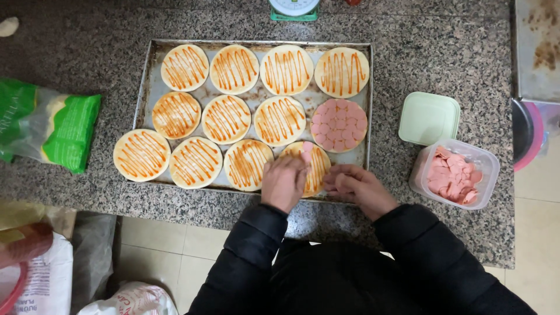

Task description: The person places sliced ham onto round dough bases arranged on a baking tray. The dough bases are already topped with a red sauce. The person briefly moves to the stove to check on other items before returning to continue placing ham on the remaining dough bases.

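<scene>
Black padded jacket sleeves (408,256) fill the near edge, leading up to two bare hands over the front of a rectangular, worn metal baking tray (146,81) on the speckled grey granite tabletop (443,52). The left hand (284,182) lies palm-down with fingers loosely curled on the round flat dough base at the tray's front right corner (318,166), pressing a thin pink sausage slice (307,147) at its fingertips. The right hand (357,185) hovers just beside it, fingers bunched; whether it pinches slices I cannot tell. The tray holds twelve pale round bases, most striped with orange sauce; one base covered fully in overlapping pink slices (339,125) sits just behind the hands. To the right stands a clear square plastic tub (490,169) heaped with pink sausage slices (452,175), its pale green lid (429,118) lying just behind it. At far left rests a crinkled green-and-white plastic bag (49,125).
</scene>
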